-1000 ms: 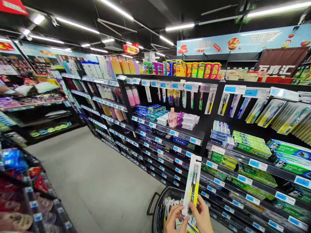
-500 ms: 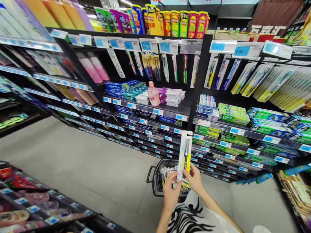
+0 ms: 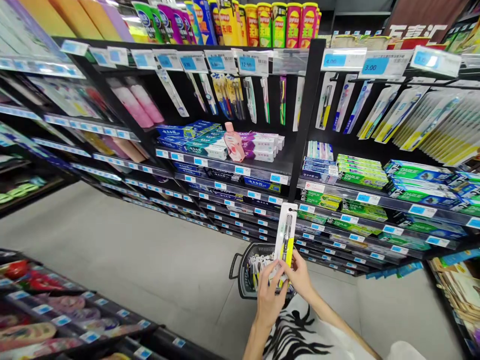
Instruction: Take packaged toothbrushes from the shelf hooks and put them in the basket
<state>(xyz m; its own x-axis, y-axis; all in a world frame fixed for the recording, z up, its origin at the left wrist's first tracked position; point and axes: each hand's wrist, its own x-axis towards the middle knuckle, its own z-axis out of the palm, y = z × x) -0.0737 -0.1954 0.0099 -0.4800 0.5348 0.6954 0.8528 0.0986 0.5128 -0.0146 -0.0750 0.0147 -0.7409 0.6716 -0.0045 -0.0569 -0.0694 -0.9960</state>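
A packaged toothbrush (image 3: 287,234) on a white and yellow card stands upright between my two hands. My left hand (image 3: 270,287) pinches its lower left edge, the fingers curled over the front. On the lower right side my right hand (image 3: 298,275) grips the same pack, its thumb on the front. The bottom end of the pack is partly hidden by my fingers. Below and behind my hands, a dark grey shopping basket (image 3: 240,280) sits low by the shelves, holding many similar toothbrush packs (image 3: 258,265).
Ahead, black shelving carries hanging toothbrushes (image 3: 410,117), green toothpaste boxes (image 3: 362,172) and a pink bottle (image 3: 234,144). Snack canisters (image 3: 264,25) line the top. Slippers (image 3: 28,335) fill a rack at lower left. Grey floor (image 3: 150,255) runs along the aisle.
My left hand's fingers have shifted up and inward on the pack's front, closer to my right thumb. The view has moved slightly nearer the shelves. The toothbrush pack stays in both hands.
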